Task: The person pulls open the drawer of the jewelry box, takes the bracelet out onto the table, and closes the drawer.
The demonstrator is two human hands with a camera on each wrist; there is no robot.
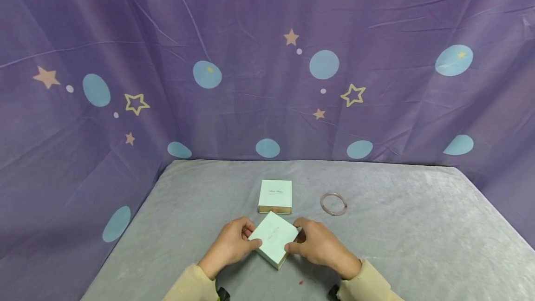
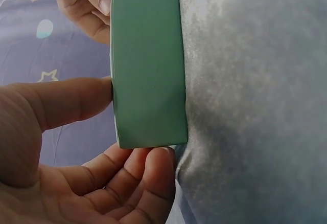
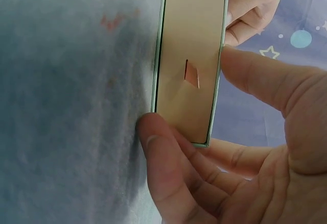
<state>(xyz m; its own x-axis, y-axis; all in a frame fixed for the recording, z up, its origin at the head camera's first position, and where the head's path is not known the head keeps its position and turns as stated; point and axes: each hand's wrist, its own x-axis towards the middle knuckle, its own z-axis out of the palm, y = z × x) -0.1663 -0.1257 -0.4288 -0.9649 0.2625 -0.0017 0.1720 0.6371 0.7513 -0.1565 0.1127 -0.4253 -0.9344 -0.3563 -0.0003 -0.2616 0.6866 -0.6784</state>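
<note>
Beige sleeves (image 1: pixel 190 287) are sitting nearest the lens, bottom of the head view. Left hand (image 1: pixel 231 245) is gripping the held box (image 1: pixel 273 238), pale green, at its left corner, thumb on the top face. Right hand (image 1: pixel 322 246) is gripping the right corner the same way. Neither hand is free.

Held box is sitting front and centre at the grey cloth (image 1: pixel 397 231), just in front of the second box (image 1: pixel 275 194). Outlines are overlapping, so can't tell if they're touching, or if the held one is bearing fully on the cloth. Bangle (image 1: pixel 322 203) is lying right of the second box.

Step, my read: both hands are steadying and squaring up the closed box. Next move is probably calling for one hand bracing the shell, the other working the small flap (image 3: pixel 192 74) in the tan panel (image 3: pixel 186 116).

Orientation: printed top is facing up, box is sitting diagonal to the table. Tan panel is pointing right and toward the person; print is running near-left to far-right. Top is looking almost square, so not calling a long axis.
</note>
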